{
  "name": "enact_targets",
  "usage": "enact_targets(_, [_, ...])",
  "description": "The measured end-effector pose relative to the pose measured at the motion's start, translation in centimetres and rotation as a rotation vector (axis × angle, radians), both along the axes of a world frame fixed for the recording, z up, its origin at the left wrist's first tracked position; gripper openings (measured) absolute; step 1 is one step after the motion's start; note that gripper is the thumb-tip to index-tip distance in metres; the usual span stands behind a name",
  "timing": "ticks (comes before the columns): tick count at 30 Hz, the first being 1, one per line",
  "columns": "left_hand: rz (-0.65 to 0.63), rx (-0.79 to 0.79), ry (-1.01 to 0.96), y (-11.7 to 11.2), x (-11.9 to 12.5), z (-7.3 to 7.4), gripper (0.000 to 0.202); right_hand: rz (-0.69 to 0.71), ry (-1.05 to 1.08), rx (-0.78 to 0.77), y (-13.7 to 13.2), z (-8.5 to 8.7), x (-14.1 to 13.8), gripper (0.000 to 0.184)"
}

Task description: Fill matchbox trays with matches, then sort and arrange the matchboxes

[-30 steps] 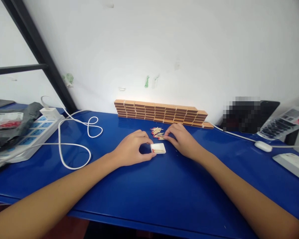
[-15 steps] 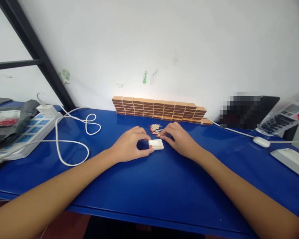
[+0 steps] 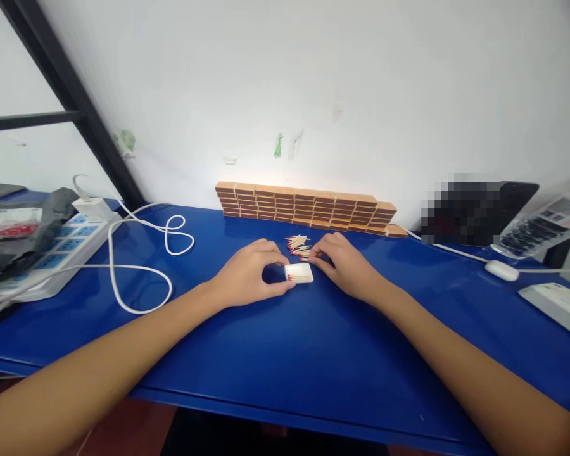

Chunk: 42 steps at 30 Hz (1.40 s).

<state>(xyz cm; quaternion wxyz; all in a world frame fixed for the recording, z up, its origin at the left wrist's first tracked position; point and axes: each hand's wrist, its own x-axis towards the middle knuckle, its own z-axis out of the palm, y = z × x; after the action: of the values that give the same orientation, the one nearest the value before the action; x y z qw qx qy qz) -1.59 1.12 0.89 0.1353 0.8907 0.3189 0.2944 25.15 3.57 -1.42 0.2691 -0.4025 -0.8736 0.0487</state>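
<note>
My left hand [image 3: 251, 272] grips the left end of a small white matchbox tray [image 3: 304, 268] between thumb and forefinger. The tray rests on the blue table, with a few red-headed matches [image 3: 300, 277] lying along its near side. Just beyond it is a loose pile of matches [image 3: 297, 242], heads mostly to the left. My right hand [image 3: 339, 263] is at the right edge of this pile, its thumb and forefinger pinched together by the match ends. Whatever may be between those fingertips is too small to make out.
Stacked matchboxes [image 3: 294, 206] form a low row along the wall. A power strip [image 3: 71, 253] and looping white cable [image 3: 114, 278] lie at left. On the right are a dark, partly pixelated object [image 3: 484, 212], a plastic bottle [image 3: 536, 225] and a white box [image 3: 558, 307].
The whole view has shifted slightly. Both hands keep nearly the same places, the left on the tray and the right by the match pile.
</note>
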Motion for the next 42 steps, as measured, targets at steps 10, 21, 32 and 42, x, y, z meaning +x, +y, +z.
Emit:
enact_targets(10, [0.03, 0.078, 0.008, -0.1, 0.0, 0.2, 0.023, 0.02, -0.008, 0.103, -1.5, 2.0, -0.8, 0.008])
enact_targets(21, [0.029, 0.1, -0.004, -0.2, 0.1, 0.1, 0.022, 0.082, 0.048, 0.061, -2.8, 1.4, -2.2, 0.007])
enact_targets(32, [0.018, 0.034, 0.016, -0.2, 0.0, 0.1, 0.025, -0.051, 0.037, -0.023, 0.3, 0.0, 0.7, 0.008])
enact_targets(42, [-0.012, 0.029, 0.01, -0.3, 0.0, 0.2, 0.025, -0.027, 0.014, -0.034, -0.2, 0.4, 0.4, 0.017])
